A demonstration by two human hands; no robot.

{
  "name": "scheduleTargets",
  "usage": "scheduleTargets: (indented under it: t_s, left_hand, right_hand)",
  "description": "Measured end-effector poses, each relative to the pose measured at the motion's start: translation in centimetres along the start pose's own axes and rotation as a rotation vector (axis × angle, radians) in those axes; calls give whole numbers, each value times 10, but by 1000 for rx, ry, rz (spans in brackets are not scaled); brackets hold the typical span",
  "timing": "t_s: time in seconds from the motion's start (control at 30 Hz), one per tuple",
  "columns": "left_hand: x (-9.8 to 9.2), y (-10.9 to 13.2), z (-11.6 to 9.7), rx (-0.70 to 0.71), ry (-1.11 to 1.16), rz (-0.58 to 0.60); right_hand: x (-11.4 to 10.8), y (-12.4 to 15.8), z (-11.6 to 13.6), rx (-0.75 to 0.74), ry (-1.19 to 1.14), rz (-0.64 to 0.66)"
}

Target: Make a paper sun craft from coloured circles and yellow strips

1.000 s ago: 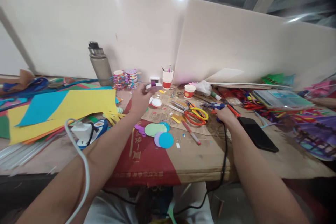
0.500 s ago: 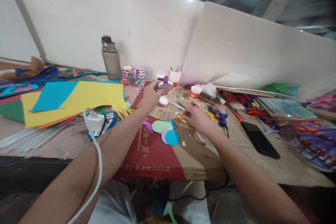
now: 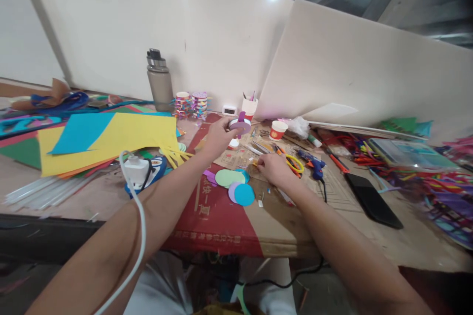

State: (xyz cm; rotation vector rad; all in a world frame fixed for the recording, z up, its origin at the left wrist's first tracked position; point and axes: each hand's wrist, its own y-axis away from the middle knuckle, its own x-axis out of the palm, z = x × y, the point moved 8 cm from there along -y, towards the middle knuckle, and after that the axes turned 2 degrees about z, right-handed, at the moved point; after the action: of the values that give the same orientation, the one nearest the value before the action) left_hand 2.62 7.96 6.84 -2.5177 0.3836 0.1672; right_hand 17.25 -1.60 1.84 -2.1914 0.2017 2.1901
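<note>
My left hand (image 3: 220, 133) grips a round white piece with a purple disc face (image 3: 241, 128) and a purple paper strip standing up from it. It hangs above the table, close to a white-and-red paper cup (image 3: 233, 144). My right hand (image 3: 274, 168) is low over the cardboard, its fingers pinched at a small yellow paper strip (image 3: 254, 162), mostly hidden by them. Just left of that hand lie green paper discs (image 3: 226, 178) and a blue paper disc (image 3: 244, 194). Yellow-handled scissors (image 3: 295, 163) rest beyond the right hand.
Coloured paper sheets (image 3: 140, 130) and a plug adapter (image 3: 136, 172) lie on the left. A water bottle (image 3: 160, 83) and two decorated cups (image 3: 199, 104) stand at the back. On the right are a blue glue gun (image 3: 315, 165), a phone (image 3: 373, 200) and a plastic case (image 3: 414, 153).
My left hand has moved slightly right and down with the round purple-and-white piece. The right hand stays low at the yellow strip, and less of the strip shows. The view has shifted a little.
</note>
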Motion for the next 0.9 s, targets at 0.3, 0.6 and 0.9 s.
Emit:
scheduleTargets:
  t_s: [0.3, 0.6, 0.9]
  left_hand:
    - [3, 1, 4, -21, -67, 34]
    - [4, 0, 10, 15, -165, 49]
    - [21, 7, 12, -142, 115, 201]
  right_hand:
    - [-2, 0, -1, -5, -17, -112]
    - [-1, 5, -4, -84, -193, -92]
    - [-9, 1, -36, -29, -706, -226]
